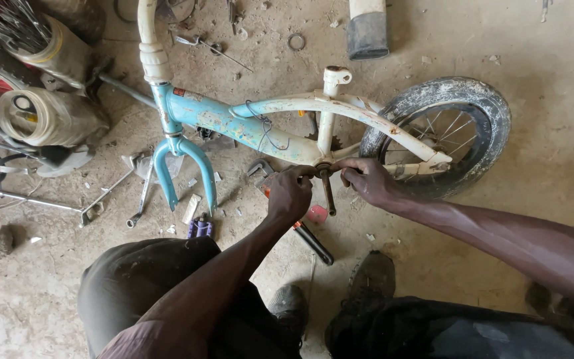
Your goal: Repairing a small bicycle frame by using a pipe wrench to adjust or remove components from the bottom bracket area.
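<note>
Rusty crank (327,191) at bottom bracket: left hand (289,193) and right hand (365,179) both clenched on it.
Risk: fingers slip, bike frame (247,126) tips.

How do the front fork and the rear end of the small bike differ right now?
The front fork is blue and bare, with no wheel between its blades; the rear end is cream and carries a worn wheel. The fork's tips point toward the person; the rear end points away to the right. Both are chipped and rusty.
</note>
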